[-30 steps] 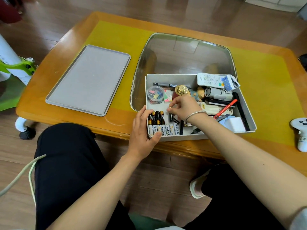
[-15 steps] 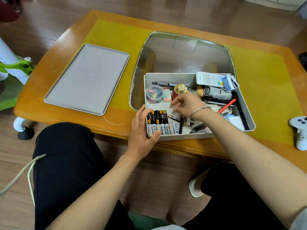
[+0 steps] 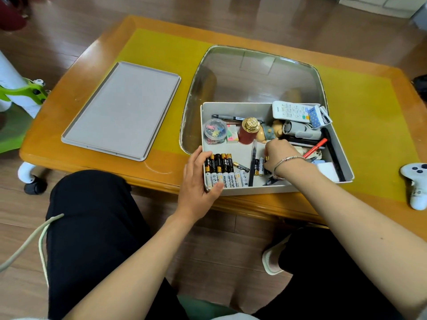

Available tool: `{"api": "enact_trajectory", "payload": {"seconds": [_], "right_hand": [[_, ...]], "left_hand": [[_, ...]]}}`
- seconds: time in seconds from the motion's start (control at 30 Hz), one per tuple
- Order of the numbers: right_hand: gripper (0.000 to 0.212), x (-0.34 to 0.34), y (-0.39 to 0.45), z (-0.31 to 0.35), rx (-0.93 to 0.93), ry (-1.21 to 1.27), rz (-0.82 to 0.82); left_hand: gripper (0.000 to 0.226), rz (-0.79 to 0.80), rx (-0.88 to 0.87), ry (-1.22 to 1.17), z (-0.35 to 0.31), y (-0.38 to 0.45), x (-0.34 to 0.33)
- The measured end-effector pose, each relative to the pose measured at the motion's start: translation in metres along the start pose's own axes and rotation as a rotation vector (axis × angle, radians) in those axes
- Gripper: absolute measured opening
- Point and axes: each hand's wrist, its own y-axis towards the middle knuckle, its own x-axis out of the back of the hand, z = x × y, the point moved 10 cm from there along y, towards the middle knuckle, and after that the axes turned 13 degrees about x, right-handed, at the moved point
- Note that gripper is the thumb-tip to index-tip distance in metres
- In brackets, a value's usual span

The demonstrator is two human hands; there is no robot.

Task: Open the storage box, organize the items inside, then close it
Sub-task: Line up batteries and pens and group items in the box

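The lid (image 3: 120, 109) lies left of the storage box (image 3: 233, 107) on the table (image 3: 360, 112).

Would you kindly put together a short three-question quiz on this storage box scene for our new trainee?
1. True or false: the lid lies on the table, to the left of the open storage box.
2. Which hand holds the box's near left corner? A) left hand B) right hand
3. Fill in: the lined-up batteries sit in the box's near ____ corner.

Key
1. True: the lid lies flat, apart from the box.
2. A: the left hand grips that corner, thumb on the near wall; the right hand reaches among loose batteries mid-box.
3. Left.
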Motion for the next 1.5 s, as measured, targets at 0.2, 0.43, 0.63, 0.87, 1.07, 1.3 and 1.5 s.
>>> {"api": "enact_trajectory", "payload": {"seconds": [0.2,0.43,0.63,0.87,1.07,1.3,1.5], "right_hand": [[0.018,0.01,-0.006,0.003,0.016,0.054,-0.079],[0.013,0.008,0.005,0.045,0.112,0.692,-0.094],[0.008,-0.005,0.014,0.034,0.005,0.557,-0.144],[0.01,0.004,0.016,0.034,0.039,0.461,-0.165],[0.028,-0.013,0.011,0.044,0.051,0.394,-0.004],[0.027,-0.011,0.015,0.043,0.026,0.42,-0.072],[0.017,-0.005,0.017,0.04,0.01,0.53,-0.153]], "left_hand": [[0.071,-0.005,-0.009,-0.006,0.001,0.0,-0.001],[0.072,-0.015,-0.009,0.002,0.0,-0.001,-0.001],[0.073,-0.003,-0.011,0.011,-0.001,0.0,0.0],[0.072,-0.011,-0.009,0.001,0.0,0.0,0.0],[0.071,-0.012,-0.013,0.0,-0.002,0.0,0.001],[0.072,-0.009,-0.013,-0.006,-0.003,-0.001,0.0],[0.072,-0.006,-0.015,0.003,-0.002,0.0,0.0]]}}
